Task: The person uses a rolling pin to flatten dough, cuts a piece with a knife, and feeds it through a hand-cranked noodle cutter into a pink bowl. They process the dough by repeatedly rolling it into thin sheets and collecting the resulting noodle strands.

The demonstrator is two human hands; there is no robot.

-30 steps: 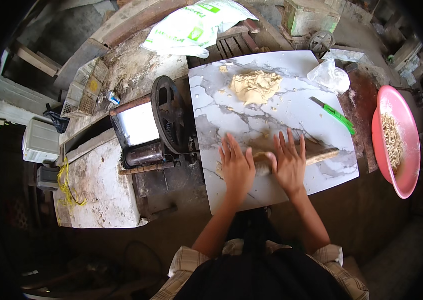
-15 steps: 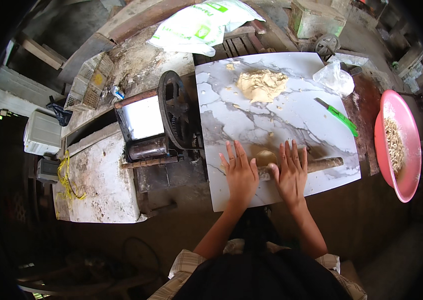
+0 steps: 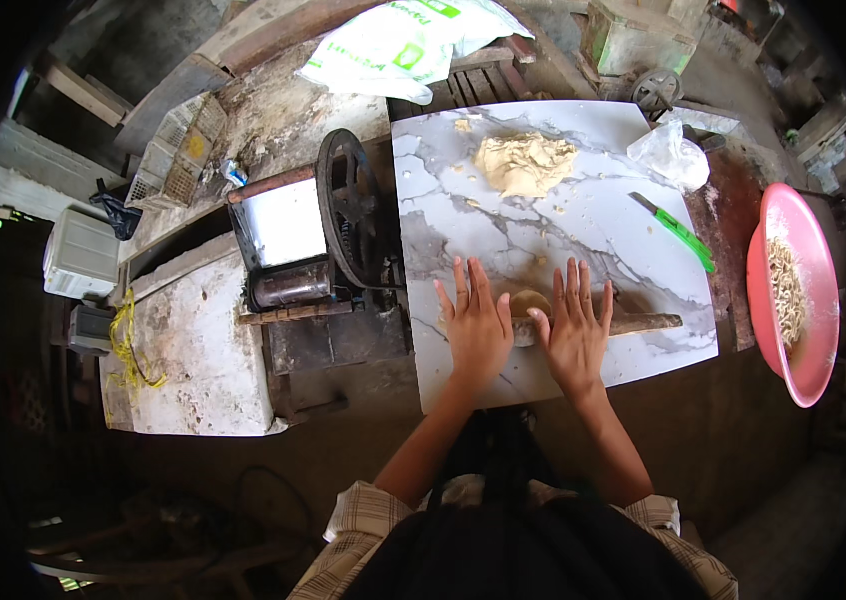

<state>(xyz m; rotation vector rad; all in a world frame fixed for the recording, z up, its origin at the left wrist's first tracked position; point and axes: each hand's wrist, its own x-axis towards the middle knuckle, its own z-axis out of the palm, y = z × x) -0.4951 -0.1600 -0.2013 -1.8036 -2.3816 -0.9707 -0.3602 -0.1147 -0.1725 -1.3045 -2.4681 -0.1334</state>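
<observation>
A wooden rolling pin [image 3: 645, 323] lies crosswise near the front of a marble-patterned board [image 3: 443, 220]. Both palms press on it: my left hand [image 3: 480, 335] toward its left end, my right hand [image 3: 573, 340] right of the middle, fingers stretched out flat and pointing away from me. A small flattened round of dough [image 3: 531, 300] shows between the hands, against the pin's far side; the rest of it is hidden. Farther back on the board sits a big rough lump of pale dough [image 3: 526, 165] with crumbs about it.
A green-handled cutter knife [image 3: 678, 235] and a clear plastic bag [image 3: 670, 155] lie at the board's right. Beyond stands a pink basin [image 3: 821, 310] with thin dough strips. To the left is a hand-wheeled roller machine [image 3: 288, 240]; a white sack [image 3: 393, 55] lies behind.
Both hands have slid a little away from me over the pin, fingertips now farther up the board. The view has shifted slightly; the dough lump and knife stay put.
</observation>
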